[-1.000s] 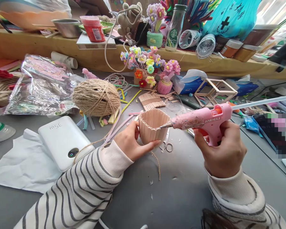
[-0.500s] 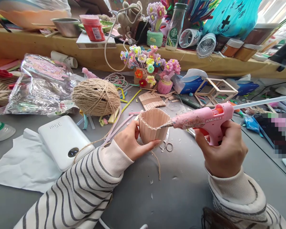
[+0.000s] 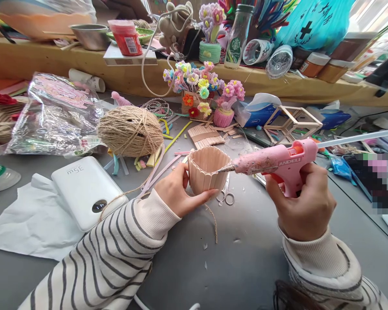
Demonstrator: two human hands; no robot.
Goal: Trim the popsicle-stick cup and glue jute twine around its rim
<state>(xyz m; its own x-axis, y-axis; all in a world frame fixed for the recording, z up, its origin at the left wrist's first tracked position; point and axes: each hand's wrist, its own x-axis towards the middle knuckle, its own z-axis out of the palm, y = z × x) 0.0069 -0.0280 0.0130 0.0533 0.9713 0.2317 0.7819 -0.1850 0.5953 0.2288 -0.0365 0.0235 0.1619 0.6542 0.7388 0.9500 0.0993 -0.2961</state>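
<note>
My left hand [image 3: 181, 191] grips a small cup made of wooden craft sticks [image 3: 204, 181], thumb across its near side and fingers around the left. In my right hand [image 3: 305, 206] is a pink hot glue gun [image 3: 268, 161], with a clear glue stick [image 3: 358, 137] jutting from its back. The gun's metal nozzle reaches the cup's rim at the near right; whether glue is coming out I cannot make out. Behind the cup lie small scissors [image 3: 226, 196], partly hidden. A length of jute twine [image 3: 216, 224] hangs down near my left hand.
A ball of jute twine [image 3: 131, 131] and a white power bank [image 3: 87, 191] are at the left. Beyond the cup lie a bundle of craft sticks [image 3: 205, 137], a pot of craft flowers [image 3: 197, 103] and a stick frame [image 3: 292, 122]. A phone [image 3: 375, 183] is at the right.
Almost nothing differs. The cup, the glue gun and both hands keep nearly the same places, with the nozzle still at the rim.
</note>
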